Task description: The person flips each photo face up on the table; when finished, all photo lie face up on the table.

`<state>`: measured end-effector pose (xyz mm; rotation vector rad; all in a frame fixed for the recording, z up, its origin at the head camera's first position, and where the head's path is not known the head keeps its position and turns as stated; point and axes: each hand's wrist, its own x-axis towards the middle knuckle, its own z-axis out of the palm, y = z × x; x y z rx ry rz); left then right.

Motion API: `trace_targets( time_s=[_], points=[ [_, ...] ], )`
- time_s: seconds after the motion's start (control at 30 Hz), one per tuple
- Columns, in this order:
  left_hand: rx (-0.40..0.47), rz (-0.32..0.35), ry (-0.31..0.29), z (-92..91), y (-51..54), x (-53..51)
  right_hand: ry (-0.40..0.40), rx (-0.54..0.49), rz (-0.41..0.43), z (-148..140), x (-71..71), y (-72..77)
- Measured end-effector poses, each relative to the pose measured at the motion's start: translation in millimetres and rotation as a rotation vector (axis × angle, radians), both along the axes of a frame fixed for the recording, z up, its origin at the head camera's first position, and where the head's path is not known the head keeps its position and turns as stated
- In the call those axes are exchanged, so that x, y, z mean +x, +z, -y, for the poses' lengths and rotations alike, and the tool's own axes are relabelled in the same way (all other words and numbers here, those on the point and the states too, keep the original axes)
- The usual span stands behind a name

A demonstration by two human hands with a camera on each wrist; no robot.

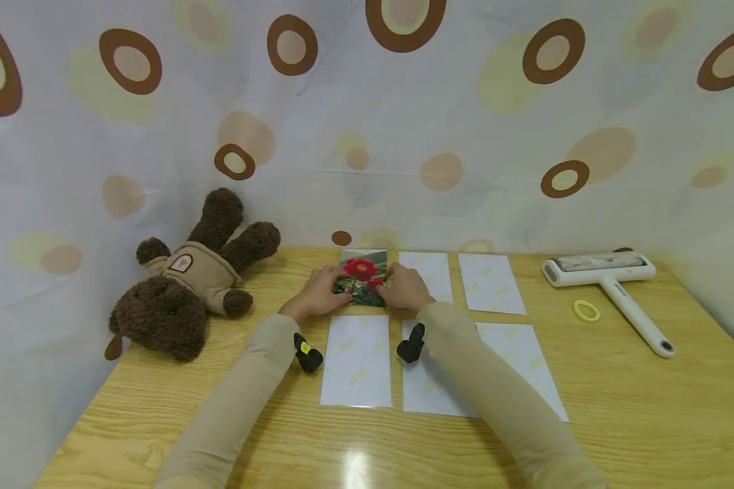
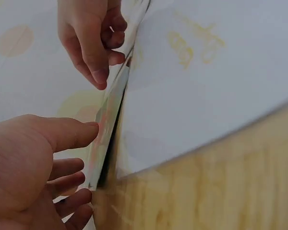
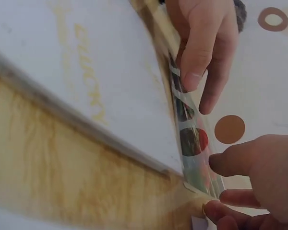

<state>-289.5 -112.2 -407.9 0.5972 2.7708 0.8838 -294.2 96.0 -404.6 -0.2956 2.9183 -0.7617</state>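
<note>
Glossy rectangular photo print, red flowers on green (image 1: 361, 280), lies at the far edge of the wood-grain worktop (image 1: 269, 441), beyond a white rectangular card (image 1: 357, 361). Long axis runs away from the person, image top toward the spotted white curtain (image 1: 318, 136). Left hand (image 1: 318, 293) and right hand (image 1: 407, 288) apart, fingers loosely extended, flanking its side edges.
</note>
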Motion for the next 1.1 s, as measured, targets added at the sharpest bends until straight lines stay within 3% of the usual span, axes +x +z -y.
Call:
trace_targets(
  time_s=[0.2,0.3,0.43,0.77,0.93,1.1],
  points=[
    [0.009,0.043,0.028,-8.2,6.0,-0.3,-0.007,-0.104,-0.014,-21,3.3,4.9],
    [-0.006,0.056,0.048,-21.1,8.5,0.6,-0.014,-0.083,-0.064,-35,5.1,6.0],
    [-0.004,0.058,0.031,-42.6,10.1,1.7,-0.042,-0.032,-0.088,-53,4.4,7.7],
    [-0.072,-0.111,-0.087,-88.5,15.0,8.2,-0.144,0.022,-0.035,-77,2.8,9.9],
    [-0.124,-0.13,-0.122,-103.3,14.7,10.0,-0.177,0.024,0.008,-86,5.9,8.7],
    [-0.226,-0.138,-0.283,-113.3,12.6,9.9,-0.181,0.036,-0.004,-90,7.6,10.5]
  ],
)
